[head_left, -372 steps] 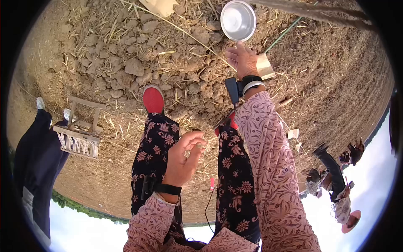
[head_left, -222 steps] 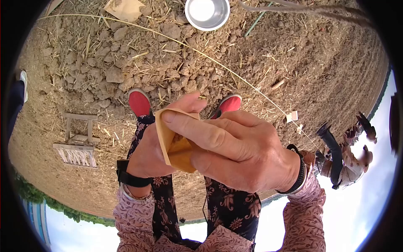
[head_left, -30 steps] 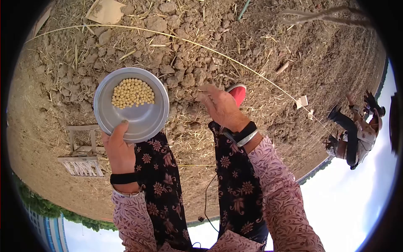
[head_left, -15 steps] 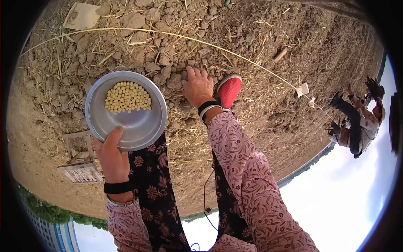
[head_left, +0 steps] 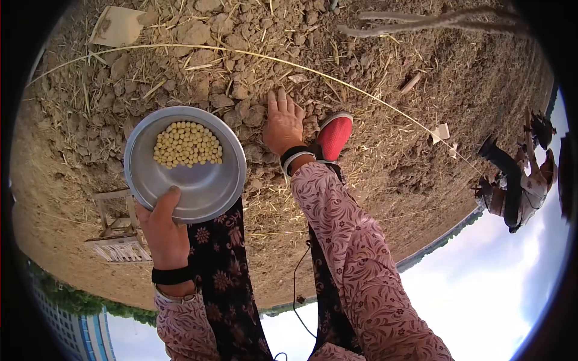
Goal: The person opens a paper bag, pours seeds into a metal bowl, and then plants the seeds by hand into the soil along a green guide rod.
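My left hand [head_left: 165, 237] grips a shiny metal bowl [head_left: 201, 192] by its near rim, thumb inside and the other fingers hidden underneath. Round pale yellow beans [head_left: 188, 145] lie heaped toward the bowl's far side. To the right of the bowl, my right hand [head_left: 283, 127] reaches down flat over the cloddy soil [head_left: 241, 111], back of the hand up. Its fingers are stretched out, with the tips at the clods; nothing shows in them. Close beside that hand is a red shoe [head_left: 335, 137].
A thin pale line [head_left: 289, 63] curves across the ground beyond my hands. A small wooden stool [head_left: 111, 231] stands at left. Pale flat pieces [head_left: 117, 27] lie on the soil. Another person [head_left: 512, 180] is low to the ground at right. A dark forked stick-like thing [head_left: 433, 23] juts in top right.
The bowl and my left hand have shifted slightly right and down in view. My right hand's fingers look straighter. The dark stick-like thing reaches further into view; the other person's pose differs.
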Tool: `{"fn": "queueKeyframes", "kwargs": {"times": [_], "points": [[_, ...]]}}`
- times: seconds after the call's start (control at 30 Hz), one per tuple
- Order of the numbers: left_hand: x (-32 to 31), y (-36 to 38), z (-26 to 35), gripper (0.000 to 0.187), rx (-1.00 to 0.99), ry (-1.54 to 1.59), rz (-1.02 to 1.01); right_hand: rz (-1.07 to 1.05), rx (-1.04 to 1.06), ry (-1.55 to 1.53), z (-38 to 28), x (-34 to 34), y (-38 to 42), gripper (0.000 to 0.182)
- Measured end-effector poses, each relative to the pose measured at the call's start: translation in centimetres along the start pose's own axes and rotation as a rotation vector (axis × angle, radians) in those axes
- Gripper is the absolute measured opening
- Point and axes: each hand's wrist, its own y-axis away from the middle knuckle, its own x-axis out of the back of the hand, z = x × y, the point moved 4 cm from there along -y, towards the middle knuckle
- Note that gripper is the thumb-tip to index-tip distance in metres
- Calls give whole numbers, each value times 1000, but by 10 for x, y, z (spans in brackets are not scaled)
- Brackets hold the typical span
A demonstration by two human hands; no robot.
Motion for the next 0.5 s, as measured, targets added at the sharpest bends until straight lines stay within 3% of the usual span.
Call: {"fn": "queueKeyframes", "kwargs": {"times": [0.1,0.2,0.23,0.3,0.4,0.5], "points": [[2,-2,2,51,29,-51,-33,-181,-139,-173,6,-1,27,77],[0,-5,-2,50,-4,5,-71,-309,72,-90,23,-3,50,75],[-2,-5,0,50,-13,18,-80,-256,168,-30,23,7,58,66],[-6,-3,1,49,-26,23,-100,-310,98,-317,38,32,58,45],[-8,-2,1,46,15,52,-66,292,34,-575,67,104,31,10],[-9,-1,1,48,38,49,-49,473,-55,-567,100,146,-27,15]]}}
